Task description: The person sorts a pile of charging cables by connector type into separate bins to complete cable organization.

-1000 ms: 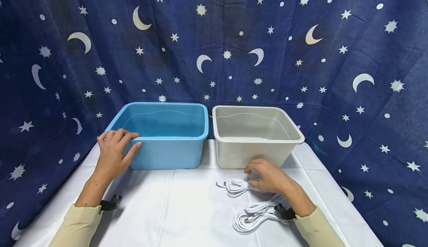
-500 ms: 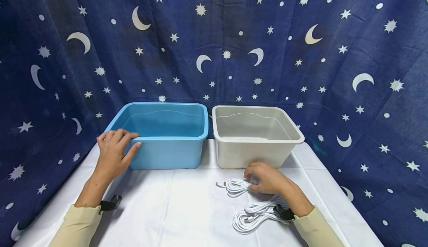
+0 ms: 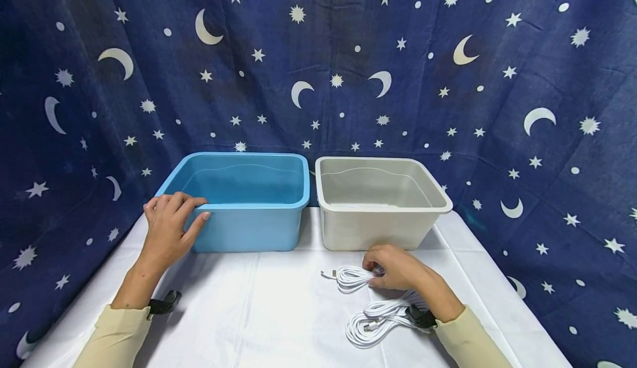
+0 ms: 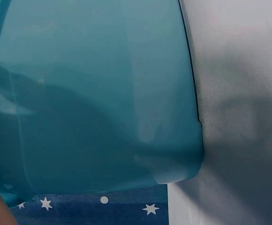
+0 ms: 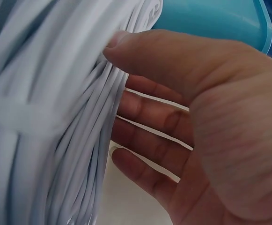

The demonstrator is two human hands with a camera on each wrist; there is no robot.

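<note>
My left hand (image 3: 169,227) holds the near left rim of the blue bin (image 3: 249,229), fingers over the edge and thumb against the outer wall. In the left wrist view the outer wall of that bin (image 4: 98,103) fills most of the picture. My right hand (image 3: 398,271) grips a coiled white USB cable (image 3: 351,278) in front of the grey bin. The right wrist view shows the thumb on one side of a white cable bundle (image 5: 84,122) and the fingers at its other side. A second bundle of white cable (image 3: 365,332) lies closer, partly below the right wrist.
The grey bin (image 3: 378,229) stands right of the blue one, a narrow gap between them. Both bins stand at the back of the white-covered table (image 3: 278,312). Dark blue curtain (image 3: 338,52) with moons and stars surrounds the table on three sides.
My right hand has lowered slightly onto the farther cable coil, and its thumb and fingers have closed round it. The left hand stays on the blue bin's rim.
</note>
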